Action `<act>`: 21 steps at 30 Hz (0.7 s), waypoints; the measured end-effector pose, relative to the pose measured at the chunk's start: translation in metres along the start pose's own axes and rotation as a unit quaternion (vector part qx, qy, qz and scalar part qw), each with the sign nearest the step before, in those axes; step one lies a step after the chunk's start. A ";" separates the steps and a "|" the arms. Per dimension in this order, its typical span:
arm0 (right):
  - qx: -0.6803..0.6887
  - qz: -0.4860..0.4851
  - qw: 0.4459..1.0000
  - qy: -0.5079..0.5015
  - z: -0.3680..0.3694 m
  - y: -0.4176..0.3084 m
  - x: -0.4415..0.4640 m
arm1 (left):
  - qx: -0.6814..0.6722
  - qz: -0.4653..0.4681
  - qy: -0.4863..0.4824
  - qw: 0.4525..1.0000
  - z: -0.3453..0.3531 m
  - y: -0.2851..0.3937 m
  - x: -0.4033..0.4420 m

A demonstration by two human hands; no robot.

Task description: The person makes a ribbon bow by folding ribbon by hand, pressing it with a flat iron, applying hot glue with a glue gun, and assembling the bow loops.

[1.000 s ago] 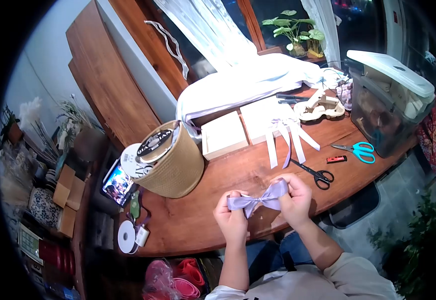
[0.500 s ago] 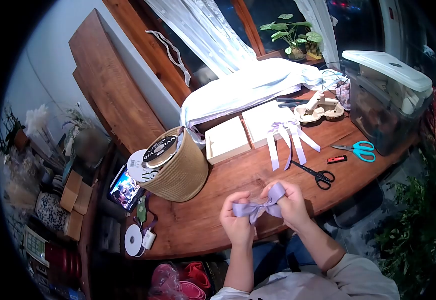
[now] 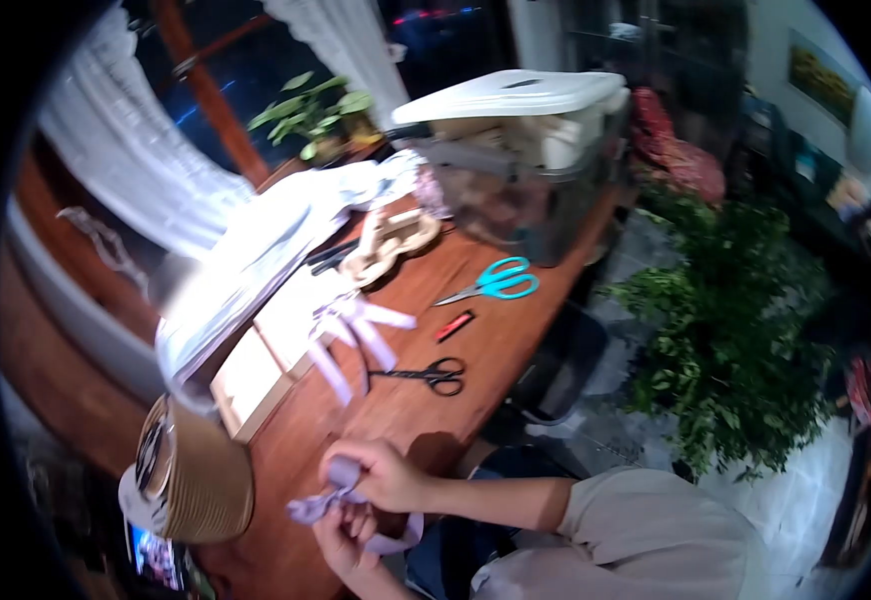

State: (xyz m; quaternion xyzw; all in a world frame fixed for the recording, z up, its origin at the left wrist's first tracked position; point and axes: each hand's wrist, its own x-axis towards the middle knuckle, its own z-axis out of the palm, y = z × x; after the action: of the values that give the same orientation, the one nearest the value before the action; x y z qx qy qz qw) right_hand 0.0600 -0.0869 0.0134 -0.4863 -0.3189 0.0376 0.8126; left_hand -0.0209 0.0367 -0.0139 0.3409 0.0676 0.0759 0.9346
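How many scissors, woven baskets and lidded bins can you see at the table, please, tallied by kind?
Scissors: 2 (teal-handled pair, black pair)
Woven basket: 1
Lidded bin: 1
Total: 4

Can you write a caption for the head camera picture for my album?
Left hand and right hand hold a purple ribbon near black scissors on a wooden table.

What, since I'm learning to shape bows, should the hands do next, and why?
Perhaps the left hand should gently draw the ribbon tail snug while the right hand steadies the loop: both hands grip the purple ribbon, and its tail curves loosely beside them.
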 end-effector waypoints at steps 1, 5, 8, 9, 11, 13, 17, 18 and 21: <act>-0.006 0.007 1.000 -0.008 -0.002 0.004 0.000 | -0.040 -0.010 -0.017 0.999 -0.002 -0.003 0.004; 0.032 0.022 0.999 0.016 -0.001 -0.001 -0.001 | -0.181 -0.043 -0.015 0.982 -0.004 -0.012 0.009; 0.054 0.031 0.997 0.038 0.002 0.005 -0.001 | -0.212 -0.024 -0.058 0.975 0.003 -0.018 0.009; 0.077 0.051 0.995 0.040 0.003 0.012 0.000 | -0.202 -0.032 -0.083 0.975 0.004 -0.018 0.009; 0.116 0.089 0.988 0.044 0.004 0.016 -0.001 | -0.183 -0.048 -0.134 0.973 0.004 -0.017 0.008; 0.149 0.123 0.980 0.049 0.004 0.014 0.000 | -0.148 -0.038 -0.170 0.973 0.009 -0.018 0.009; 0.153 0.149 0.975 0.055 0.004 0.014 0.002 | 0.019 0.116 0.019 0.993 0.015 -0.027 0.006; 0.143 0.146 0.977 0.053 0.004 0.013 0.002 | -0.057 0.102 -0.014 0.993 0.011 -0.027 0.007; 0.152 0.139 0.977 0.054 0.006 0.011 0.001 | -0.167 0.094 -0.050 0.980 0.001 -0.027 0.012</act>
State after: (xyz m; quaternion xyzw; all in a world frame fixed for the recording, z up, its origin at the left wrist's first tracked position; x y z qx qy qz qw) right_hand 0.0606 -0.0764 0.0067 -0.3982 -0.1941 0.1717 0.8799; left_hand -0.0065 0.0183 -0.0313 0.1886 -0.0252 0.1568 0.9691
